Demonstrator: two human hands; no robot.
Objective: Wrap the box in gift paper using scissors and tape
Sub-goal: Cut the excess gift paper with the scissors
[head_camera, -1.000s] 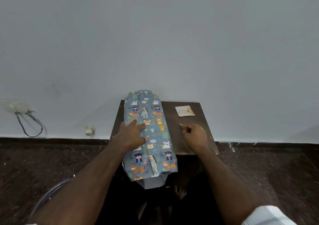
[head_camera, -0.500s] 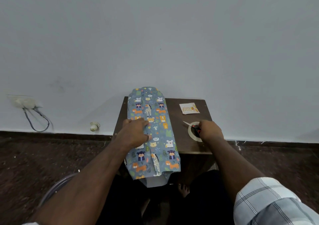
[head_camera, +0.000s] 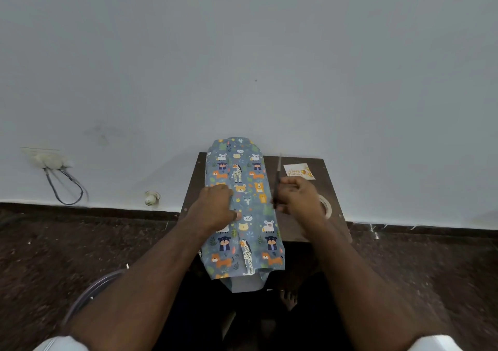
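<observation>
A box wrapped in blue animal-print gift paper (head_camera: 250, 210) lies lengthwise on a small dark wooden table (head_camera: 301, 162), its ends overhanging front and back. My left hand (head_camera: 215, 207) presses flat on the paper's left side near the middle seam. My right hand (head_camera: 299, 197) grips a pair of scissors (head_camera: 277, 181), blades pointing up and away, just right of the box. A roll of tape (head_camera: 326, 207) lies on the table, partly hidden behind my right hand.
A small greeting card (head_camera: 299, 171) lies at the table's back right corner. A grey wall stands directly behind the table. A wall socket with a cable (head_camera: 54, 167) is at the left. The floor is dark stone; a bare foot (head_camera: 288, 298) shows below the table.
My right hand lifted the scissors off the table beside the tape roll and brought them left toward the box. The left hand stayed pressed on the paper.
</observation>
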